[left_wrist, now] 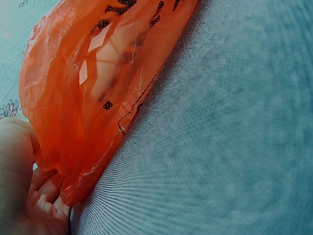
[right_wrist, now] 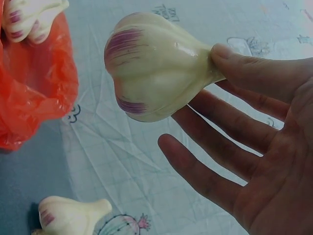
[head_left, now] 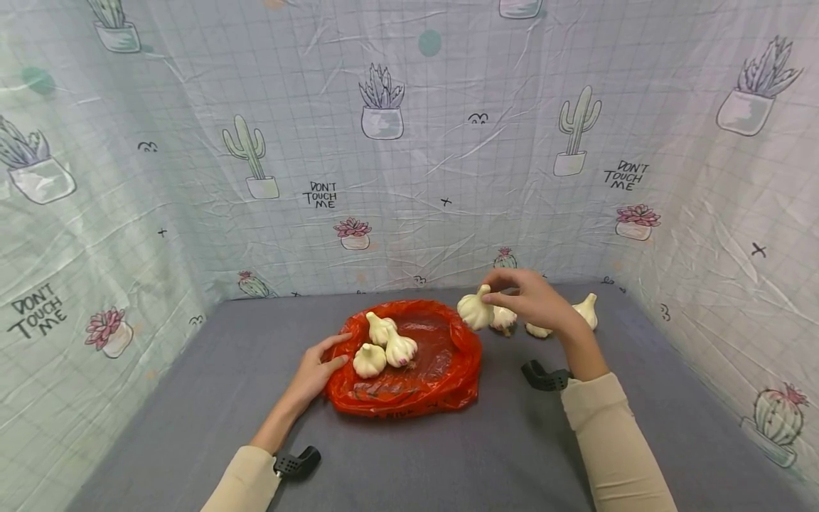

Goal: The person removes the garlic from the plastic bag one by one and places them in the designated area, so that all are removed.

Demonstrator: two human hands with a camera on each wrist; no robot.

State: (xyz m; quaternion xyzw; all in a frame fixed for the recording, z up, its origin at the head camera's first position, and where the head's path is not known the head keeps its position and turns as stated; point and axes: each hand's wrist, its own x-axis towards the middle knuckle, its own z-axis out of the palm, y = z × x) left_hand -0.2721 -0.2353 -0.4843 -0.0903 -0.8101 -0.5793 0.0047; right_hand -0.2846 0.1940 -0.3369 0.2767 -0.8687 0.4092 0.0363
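Note:
A red plastic bag (head_left: 384, 405) lies with its mouth spread wide on the grey table. Inside it, at the left, three garlic bulbs (head_left: 400, 348) are clustered together. My left hand (head_left: 315, 370) holds the bag's left rim; in the left wrist view the red plastic (left_wrist: 83, 147) passes between thumb and fingers. Raised just beyond the bag's right side, my right hand (head_left: 534, 302) pinches a garlic bulb (head_left: 475, 309) by its stem. The right wrist view shows this white bulb (right_wrist: 151, 68) with purple streaks, thumb on the stem and the other fingers spread.
Behind and beside my right hand, more garlic bulbs (head_left: 586, 311) sit on the table (head_left: 499, 455), partly hidden by the hand and forearm. A printed cactus sheet (head_left: 409, 178) hangs behind the table and along both sides.

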